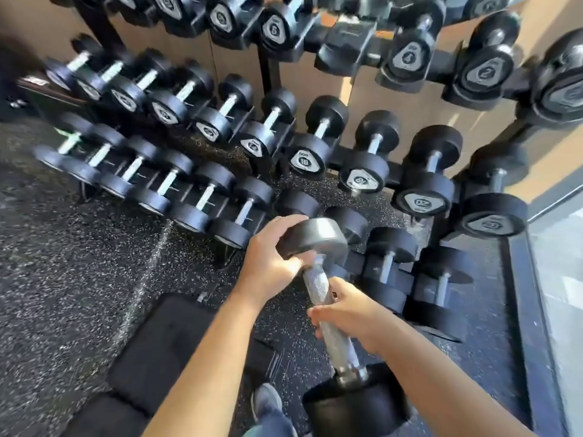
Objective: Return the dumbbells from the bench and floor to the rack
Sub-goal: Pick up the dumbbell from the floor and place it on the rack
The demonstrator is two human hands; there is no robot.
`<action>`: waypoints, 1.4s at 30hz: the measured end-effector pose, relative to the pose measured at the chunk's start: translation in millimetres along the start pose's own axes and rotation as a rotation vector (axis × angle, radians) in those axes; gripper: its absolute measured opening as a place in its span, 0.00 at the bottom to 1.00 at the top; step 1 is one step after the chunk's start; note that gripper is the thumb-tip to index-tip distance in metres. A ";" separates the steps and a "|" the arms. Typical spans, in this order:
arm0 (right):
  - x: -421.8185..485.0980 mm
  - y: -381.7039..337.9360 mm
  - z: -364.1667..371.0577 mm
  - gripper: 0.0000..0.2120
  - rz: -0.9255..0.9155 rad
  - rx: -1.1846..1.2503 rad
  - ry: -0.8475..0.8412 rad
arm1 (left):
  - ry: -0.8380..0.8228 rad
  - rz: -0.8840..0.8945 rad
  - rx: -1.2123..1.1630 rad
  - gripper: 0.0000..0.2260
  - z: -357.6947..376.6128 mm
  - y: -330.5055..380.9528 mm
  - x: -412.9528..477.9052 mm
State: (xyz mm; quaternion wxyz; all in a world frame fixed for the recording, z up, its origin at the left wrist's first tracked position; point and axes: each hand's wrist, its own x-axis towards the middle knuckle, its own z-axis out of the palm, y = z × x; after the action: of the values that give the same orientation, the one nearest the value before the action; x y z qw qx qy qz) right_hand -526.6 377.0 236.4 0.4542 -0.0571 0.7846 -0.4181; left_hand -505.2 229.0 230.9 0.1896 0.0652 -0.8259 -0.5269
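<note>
I hold a black dumbbell (325, 288) with a knurled steel handle in both hands, tilted with one head up toward the rack and the other head low by my body. My left hand (271, 253) cups the upper head from the left. My right hand (350, 310) is wrapped around the handle. The upper head hangs in front of the bottom tier of the three-tier rack (530, 310), right before a gap where a lone back head shows. Black dumbbells fill the other cradles.
A black padded bench (164, 348) lies on the speckled rubber floor (63, 263) at lower left. My shoe (266, 402) shows below. A glass wall (561, 279) runs along the right, beside the rack's end.
</note>
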 end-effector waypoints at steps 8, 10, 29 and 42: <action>60.7 -42.1 -57.6 0.11 0.042 0.106 0.080 | -0.145 0.071 0.022 0.22 22.4 -18.5 113.1; 82.9 -51.1 -79.8 0.10 0.041 0.102 0.120 | -0.165 0.078 0.012 0.22 34.6 -23.6 145.8; 226.2 -138.3 -294.7 0.10 0.045 0.156 0.242 | -0.231 0.126 0.000 0.21 143.6 -24.6 412.1; 314.5 -217.4 -307.0 0.12 0.073 0.219 0.311 | -0.301 0.136 -0.047 0.21 110.1 -77.1 528.2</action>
State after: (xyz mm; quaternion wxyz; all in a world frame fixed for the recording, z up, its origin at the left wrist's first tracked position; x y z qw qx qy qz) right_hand -1005.8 274.9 254.1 0.3459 0.0862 0.7968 -0.4880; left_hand -1040.0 126.0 250.0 0.1005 -0.0751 -0.8349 -0.5359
